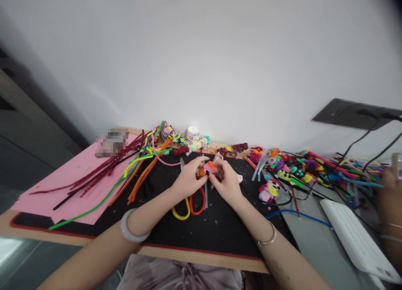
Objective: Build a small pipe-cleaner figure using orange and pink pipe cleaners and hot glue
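We see both forearms bare, no sleeves. Left wrist carries a thick pale grey-white bangle (133,232), smooth and rounded. Right wrist has a thin silver bracelet (268,238), open-ended wire style. Fingernails on the right hand (226,182) look dark-painted. Mauve pleated fabric garment (180,275) covers our lap at bottom edge.

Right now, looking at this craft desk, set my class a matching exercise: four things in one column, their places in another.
Things:
1. scissors
2. pink sheet
3. white keyboard
4. small orange and pink piece

Places:
A. far left of the desk
B. between the left hand and right hand
C. on the black mat, under the hands
D. right of the desk

Pairs: 1-C, 2-A, 3-D, 4-B
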Demonstrator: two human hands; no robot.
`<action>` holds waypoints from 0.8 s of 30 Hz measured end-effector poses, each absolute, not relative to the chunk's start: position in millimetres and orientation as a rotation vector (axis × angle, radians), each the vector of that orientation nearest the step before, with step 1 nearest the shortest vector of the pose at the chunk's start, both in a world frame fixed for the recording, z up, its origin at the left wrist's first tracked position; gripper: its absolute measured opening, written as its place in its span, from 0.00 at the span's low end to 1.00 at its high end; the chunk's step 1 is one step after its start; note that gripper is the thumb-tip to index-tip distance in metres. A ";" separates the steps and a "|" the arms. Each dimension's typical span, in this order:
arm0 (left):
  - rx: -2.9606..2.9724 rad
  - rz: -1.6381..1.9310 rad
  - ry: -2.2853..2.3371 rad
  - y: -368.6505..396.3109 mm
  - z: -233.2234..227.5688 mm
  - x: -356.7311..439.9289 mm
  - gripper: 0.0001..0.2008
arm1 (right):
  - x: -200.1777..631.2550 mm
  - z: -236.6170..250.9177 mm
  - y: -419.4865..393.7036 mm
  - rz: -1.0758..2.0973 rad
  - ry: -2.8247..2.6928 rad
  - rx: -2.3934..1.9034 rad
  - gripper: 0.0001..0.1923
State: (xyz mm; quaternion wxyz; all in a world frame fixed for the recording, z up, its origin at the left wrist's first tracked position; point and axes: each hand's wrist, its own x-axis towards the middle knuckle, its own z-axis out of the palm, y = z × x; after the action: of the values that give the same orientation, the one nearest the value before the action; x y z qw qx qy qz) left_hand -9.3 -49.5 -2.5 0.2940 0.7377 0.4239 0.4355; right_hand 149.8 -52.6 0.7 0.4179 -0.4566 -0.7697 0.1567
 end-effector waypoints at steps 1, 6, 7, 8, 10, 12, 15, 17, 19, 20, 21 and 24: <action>1.954 1.158 1.127 -49.5 -1.9 -9.2 0.24 | 150.1 1.0 -52.2 0.350 -1.928 -1.136 0.10; 1.925 1.148 1.123 -49.5 0.1 -9.1 0.23 | 151.5 1.9 -50.4 0.301 -1.879 -1.069 0.16; 1.923 1.145 1.122 -49.5 0.2 -9.1 0.23 | 151.6 1.9 -50.2 0.306 -1.877 -1.054 0.17; 1.922 1.142 1.121 -49.5 0.1 -9.1 0.23 | 151.6 1.9 -50.2 0.312 -1.881 -1.041 0.19; 1.919 1.142 1.120 -49.5 -0.3 -9.1 0.23 | 151.4 1.7 -50.4 0.325 -1.908 -1.020 0.20; 1.915 1.146 1.118 -49.5 -0.9 -9.0 0.24 | 150.9 1.2 -50.8 0.329 -1.939 -1.012 0.21; 1.898 1.154 1.105 -49.6 -1.2 -8.8 0.23 | 149.9 0.5 -51.6 0.319 -1.965 -1.008 0.20; 1.889 1.151 1.099 -49.7 -0.9 -8.6 0.23 | 149.4 0.5 -51.9 0.308 -1.973 -1.001 0.18; 1.887 1.144 1.103 -49.9 -0.2 -8.4 0.22 | 149.2 0.8 -52.0 0.300 -1.980 -0.994 0.17; 1.887 1.139 1.108 -50.0 0.1 -8.3 0.22 | 149.3 1.0 -52.0 0.300 -1.982 -0.993 0.17; 1.888 1.135 1.112 -50.1 0.4 -8.1 0.22 | 149.4 1.2 -52.0 0.301 -1.982 -0.992 0.17; 1.894 1.126 1.112 -50.2 0.7 -7.8 0.21 | 149.6 1.2 -51.9 0.311 -1.978 -0.988 0.17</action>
State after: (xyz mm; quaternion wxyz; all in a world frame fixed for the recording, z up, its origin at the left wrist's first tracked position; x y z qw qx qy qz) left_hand -7.8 -50.2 0.7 0.3306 0.7242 0.4253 0.4305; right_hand 149.6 -51.9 1.2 0.4387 -0.3977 -0.7961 0.1250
